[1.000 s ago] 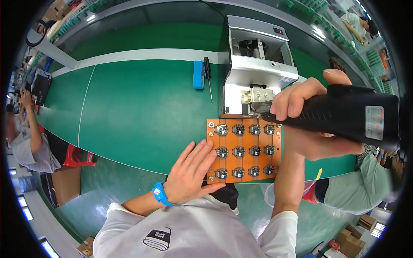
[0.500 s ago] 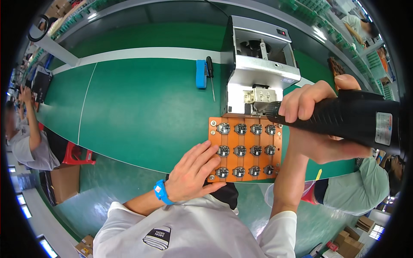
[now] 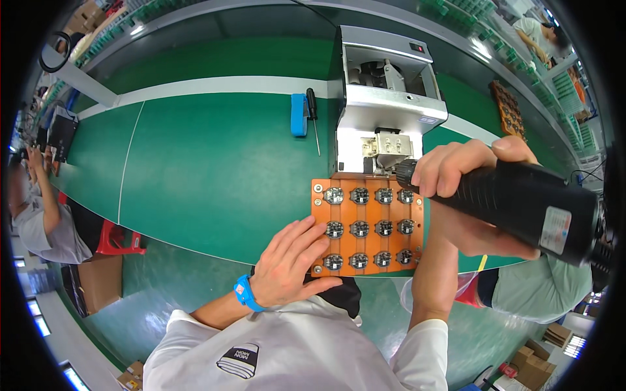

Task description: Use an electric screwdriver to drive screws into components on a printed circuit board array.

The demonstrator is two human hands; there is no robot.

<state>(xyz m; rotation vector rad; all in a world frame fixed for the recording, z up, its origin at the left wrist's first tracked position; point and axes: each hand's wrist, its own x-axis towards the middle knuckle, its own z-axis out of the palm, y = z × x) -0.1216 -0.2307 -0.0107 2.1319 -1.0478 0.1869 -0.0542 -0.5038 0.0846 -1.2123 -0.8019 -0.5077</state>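
The orange plate [image 3: 346,244] lies at your table's [image 3: 208,163] near edge, bearing twelve round dark components [image 3: 359,228] in three rows of four. Your left hand [image 3: 287,266] is flat and loosely spread, fingertips on the plate's left edge and thumb by its near left corner; it grips nothing. Your right hand [image 3: 466,228] is wrapped firmly around a black power tool [image 3: 515,202], above the plate's far right corner.

Over the last second your left hand stays put, while the tool's rear end swings down toward the table's near edge and its nose remains by the front of the silver machine [image 3: 394,98], just past the plate's far edge. That probably means you are adjusting the tool's angle at the machine, with the plate kept steady meanwhile. Whether the nose touches the machine, you cannot tell from here.

Left of the machine, toward the table's far edge, lie a screwdriver [image 3: 312,104] and a blue object [image 3: 298,114], side by side.
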